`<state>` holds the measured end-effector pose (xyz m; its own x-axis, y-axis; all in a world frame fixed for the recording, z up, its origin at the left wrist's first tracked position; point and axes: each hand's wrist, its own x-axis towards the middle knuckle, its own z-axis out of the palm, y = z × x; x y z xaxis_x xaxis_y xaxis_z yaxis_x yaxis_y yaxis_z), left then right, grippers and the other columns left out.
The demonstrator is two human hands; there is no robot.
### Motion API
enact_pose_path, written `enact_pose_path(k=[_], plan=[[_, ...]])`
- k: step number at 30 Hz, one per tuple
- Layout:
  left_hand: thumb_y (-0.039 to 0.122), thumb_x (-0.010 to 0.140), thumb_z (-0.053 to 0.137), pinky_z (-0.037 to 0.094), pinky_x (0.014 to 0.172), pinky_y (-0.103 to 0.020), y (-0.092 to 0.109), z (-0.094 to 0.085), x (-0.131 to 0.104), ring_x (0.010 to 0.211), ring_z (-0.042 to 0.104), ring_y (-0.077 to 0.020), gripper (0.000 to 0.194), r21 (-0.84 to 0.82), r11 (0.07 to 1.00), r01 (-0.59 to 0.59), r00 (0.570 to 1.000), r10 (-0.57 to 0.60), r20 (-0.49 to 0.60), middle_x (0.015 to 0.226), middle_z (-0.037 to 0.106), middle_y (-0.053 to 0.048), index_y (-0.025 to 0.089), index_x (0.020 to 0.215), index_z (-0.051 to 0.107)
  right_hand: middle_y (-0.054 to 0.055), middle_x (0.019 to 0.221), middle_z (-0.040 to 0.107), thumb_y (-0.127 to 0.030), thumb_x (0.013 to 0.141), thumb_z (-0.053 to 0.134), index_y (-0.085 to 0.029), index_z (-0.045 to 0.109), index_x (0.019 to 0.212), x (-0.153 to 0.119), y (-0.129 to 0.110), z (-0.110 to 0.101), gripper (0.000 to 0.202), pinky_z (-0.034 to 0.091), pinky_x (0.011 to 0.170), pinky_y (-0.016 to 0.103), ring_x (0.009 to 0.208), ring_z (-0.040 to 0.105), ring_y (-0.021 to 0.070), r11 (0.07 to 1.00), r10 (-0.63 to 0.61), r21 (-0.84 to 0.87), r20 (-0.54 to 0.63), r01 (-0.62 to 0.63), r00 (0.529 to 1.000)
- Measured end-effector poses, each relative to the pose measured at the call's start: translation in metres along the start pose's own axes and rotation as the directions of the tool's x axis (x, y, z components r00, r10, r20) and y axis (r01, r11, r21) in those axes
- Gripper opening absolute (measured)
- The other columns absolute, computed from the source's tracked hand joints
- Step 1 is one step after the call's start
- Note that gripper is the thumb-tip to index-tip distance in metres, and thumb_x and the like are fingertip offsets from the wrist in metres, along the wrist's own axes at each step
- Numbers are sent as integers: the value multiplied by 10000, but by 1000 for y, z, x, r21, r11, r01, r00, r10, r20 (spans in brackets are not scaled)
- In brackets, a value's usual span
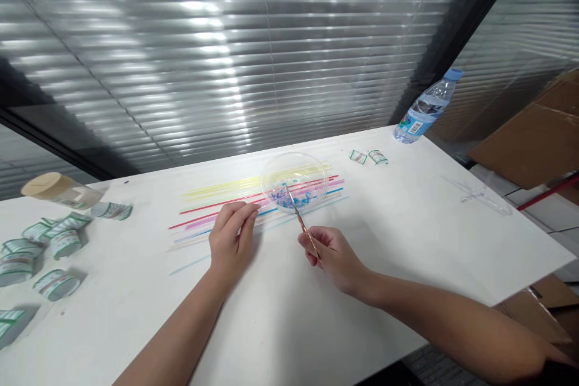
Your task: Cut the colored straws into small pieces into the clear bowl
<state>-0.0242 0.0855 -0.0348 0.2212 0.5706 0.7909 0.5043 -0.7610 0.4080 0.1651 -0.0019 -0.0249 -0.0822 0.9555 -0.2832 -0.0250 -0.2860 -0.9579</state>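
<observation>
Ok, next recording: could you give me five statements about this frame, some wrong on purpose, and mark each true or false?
1. The right hand holds a slim copper-coloured tool. True.
2. The loose pieces in the clear bowl are all yellow. False: they are mostly blue.
3. The left hand is wrapped around the water bottle. False: it is by the coloured sticks, near the bowl, and the bottle stands far to the right.
4. In this view, the tool's tip falls within the bowl's outline. True.
5. The bottle has a red cap. False: the cap is blue.
</observation>
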Motion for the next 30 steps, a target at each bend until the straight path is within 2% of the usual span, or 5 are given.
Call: enact_pose_path(k=[10, 21, 30], plan=[[69, 869, 554, 463, 623, -232, -1, 1, 0, 741, 581, -110, 182, -9, 1000, 3, 1000, -3, -9, 848, 600, -25, 189, 963, 654, -24, 578, 378, -671, 796, 554, -144, 387, 609, -1, -2, 0, 583, 234, 514, 210, 537, 330, 46, 1000, -9, -1, 6, 9, 1000], [132, 887, 549, 475, 650, -262, -1, 2, -2, 762, 580, -129, 148, 39, 999, 14, 999, -13, -34, 859, 599, -45, 192, 965, 661, -19, 559, 403, -654, 808, 549, -142, 393, 612, -7, -4, 4, 570, 239, 510, 202, 527, 323, 41, 1000, -7, 8, -12, 7, 1000], [186, 913, 521, 502, 687, -262, -1, 8, 0, 797, 604, -139, 147, 83, 997, 5, 1000, -5, 0, 870, 630, -54, 192, 964, 659, -23, 561, 414, -703, 782, 538, -139, 399, 610, -9, 2, 10, 605, 232, 490, 194, 497, 293, 28, 998, -14, 62, -26, 15, 1000]])
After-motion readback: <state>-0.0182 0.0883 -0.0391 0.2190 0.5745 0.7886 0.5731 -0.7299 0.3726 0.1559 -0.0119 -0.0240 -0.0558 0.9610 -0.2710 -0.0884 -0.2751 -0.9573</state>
